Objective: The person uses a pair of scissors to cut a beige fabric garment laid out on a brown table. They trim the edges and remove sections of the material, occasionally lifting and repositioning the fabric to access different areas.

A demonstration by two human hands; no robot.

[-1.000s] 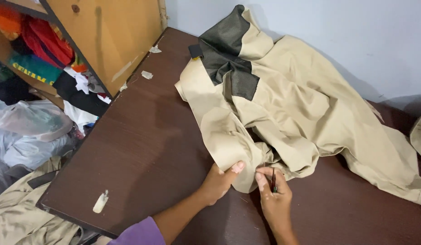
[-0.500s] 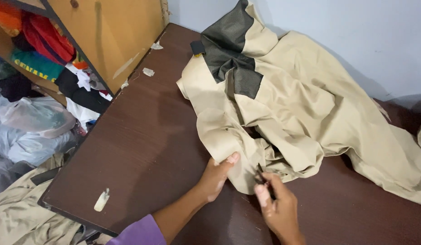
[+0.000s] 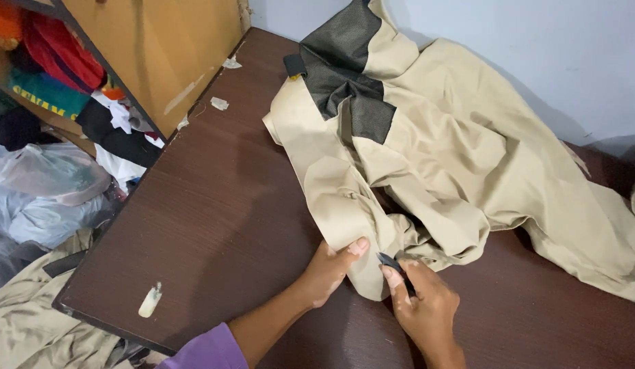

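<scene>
Now Pinned: Small Dark Tool Brought to the Garment's Hem

Closer together than a second ago: right hand [image 3: 427,311] moved up from the bare wood onto the cloth edge, left hand [image 3: 331,270] shifted little. Thumb of the left hand pressed flat on the fold of the crumpled beige cotton garment with black mesh panels [image 3: 427,150], fingers curled under, holding that fold. Right fingers pinched narrow around a small dark pointed tool [image 3: 394,265], its tip aimed toward the upper left of the frame, touching the hem just beside the left thumb. Judged: work at the hem begun. Garment spread across the dark brown wooden surface [image 3: 215,205], long axis running from upper centre down to lower right, mesh collar end at the top.
</scene>
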